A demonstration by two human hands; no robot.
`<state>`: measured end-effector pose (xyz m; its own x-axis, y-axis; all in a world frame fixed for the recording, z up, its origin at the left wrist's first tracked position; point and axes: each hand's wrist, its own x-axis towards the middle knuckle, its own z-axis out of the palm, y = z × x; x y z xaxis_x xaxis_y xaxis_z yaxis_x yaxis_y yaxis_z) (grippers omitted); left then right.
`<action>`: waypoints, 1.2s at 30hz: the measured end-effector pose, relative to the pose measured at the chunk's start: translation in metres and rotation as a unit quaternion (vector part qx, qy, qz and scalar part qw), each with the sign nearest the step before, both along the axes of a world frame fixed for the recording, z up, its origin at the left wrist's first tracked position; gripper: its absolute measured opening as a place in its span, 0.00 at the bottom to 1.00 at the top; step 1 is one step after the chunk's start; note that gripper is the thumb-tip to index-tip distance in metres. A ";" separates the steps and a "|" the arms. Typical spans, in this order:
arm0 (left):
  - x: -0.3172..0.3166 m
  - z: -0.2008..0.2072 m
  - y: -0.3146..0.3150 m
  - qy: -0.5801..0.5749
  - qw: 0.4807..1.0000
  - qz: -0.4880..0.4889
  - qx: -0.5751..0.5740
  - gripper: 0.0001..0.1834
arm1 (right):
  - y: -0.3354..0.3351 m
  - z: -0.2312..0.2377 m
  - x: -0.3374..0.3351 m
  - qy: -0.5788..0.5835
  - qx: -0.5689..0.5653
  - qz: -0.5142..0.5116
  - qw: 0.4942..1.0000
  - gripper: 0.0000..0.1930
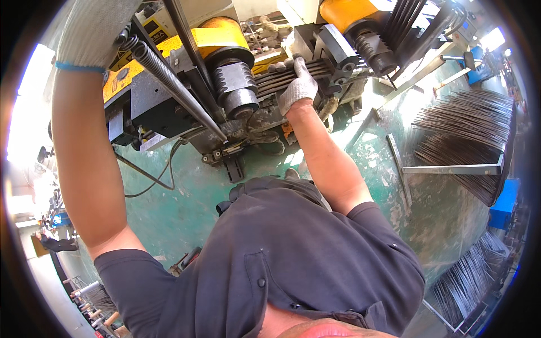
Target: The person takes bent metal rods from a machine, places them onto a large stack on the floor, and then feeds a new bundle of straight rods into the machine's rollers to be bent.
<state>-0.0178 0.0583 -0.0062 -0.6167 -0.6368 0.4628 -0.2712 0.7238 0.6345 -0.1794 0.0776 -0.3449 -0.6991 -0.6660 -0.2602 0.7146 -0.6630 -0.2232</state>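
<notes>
**Hand Position at the Machine**

The green floor [186, 217] extends under and around my station. The machine [155, 101], yellow and black, stands in front of me. To my right, the upper stack [465, 121] of thin, dark lengths lies against a metal frame [451, 169]. The lower stack [470, 279], greyer, lies nearer my right shoulder.

Two yellow housings carry the left cylinder [235, 84] and the right cylinder [373, 48], both black and notched. The spring [180, 93] slants down on the left side of the left cylinder. The rods [269, 89] lie side by side on the machine, between the two cylinders; a black block [336, 46] is just beyond their right end.

My gloved right hand [298, 87] is on the rods. Its fingers are bent over them; I cannot tell whether they are clamped. My gloved left hand [96, 34] is raised at the upper left, cut off by the picture edge; I cannot tell how its fingers stand. A blue band [79, 67] edges its cuff.
</notes>
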 end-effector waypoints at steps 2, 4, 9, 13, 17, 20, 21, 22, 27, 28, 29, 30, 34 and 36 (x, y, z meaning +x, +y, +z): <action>-0.003 -0.001 -0.004 0.004 1.000 -0.009 0.011 0.09 | 0.004 0.000 -0.006 0.007 0.018 0.014 1.000 0.07; -0.010 -0.008 -0.013 0.006 1.000 -0.019 0.018 0.08 | 0.015 -0.010 -0.025 0.005 0.010 0.029 1.000 0.08; -0.001 -0.006 -0.013 0.014 0.999 -0.020 0.031 0.09 | 0.022 -0.023 -0.050 0.037 -0.014 0.043 0.998 0.10; -0.002 -0.004 -0.015 0.019 0.999 -0.025 0.026 0.09 | 0.022 -0.024 -0.050 0.031 -0.001 0.044 0.999 0.09; -0.003 -0.007 -0.020 0.030 0.998 0.031 0.036 0.10 | 0.021 -0.022 -0.048 0.029 0.006 0.056 0.998 0.09; 0.001 -0.002 -0.015 0.016 0.999 0.017 0.037 0.10 | 0.020 -0.023 -0.049 0.020 0.006 0.055 0.998 0.09; 0.003 0.000 -0.012 0.012 0.999 0.014 0.034 0.10 | 0.019 -0.022 -0.051 0.019 0.005 0.055 0.998 0.10; 0.004 0.002 -0.009 0.008 0.999 0.011 0.031 0.11 | 0.020 -0.019 -0.050 0.021 0.004 0.051 0.998 0.10; -0.020 0.011 0.009 0.018 0.989 0.121 0.084 0.13 | 0.028 -0.015 -0.049 0.025 0.004 0.044 0.999 0.09; -0.024 0.010 0.013 0.046 0.987 0.121 0.099 0.14 | 0.031 -0.014 -0.052 0.023 0.008 0.040 0.999 0.09; -0.029 0.008 0.016 0.076 0.983 0.121 0.114 0.14 | 0.034 -0.014 -0.055 0.025 0.009 0.029 0.999 0.09; -0.032 0.022 0.036 0.073 0.977 0.169 0.108 0.15 | 0.028 -0.009 -0.046 0.024 0.004 0.042 0.999 0.09; -0.004 0.026 0.022 0.041 0.994 0.090 0.056 0.15 | 0.019 -0.007 -0.038 0.030 -0.006 0.066 0.997 0.10; -0.012 0.022 0.012 0.017 0.998 0.015 0.051 0.14 | 0.032 -0.011 -0.051 0.048 0.011 0.040 0.998 0.11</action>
<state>-0.0294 0.0702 0.0160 -0.5825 -0.6989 0.4151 -0.2684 0.6473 0.7134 -0.2308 0.1098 -0.3562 -0.6664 -0.7153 -0.2103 0.7397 -0.5989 -0.3068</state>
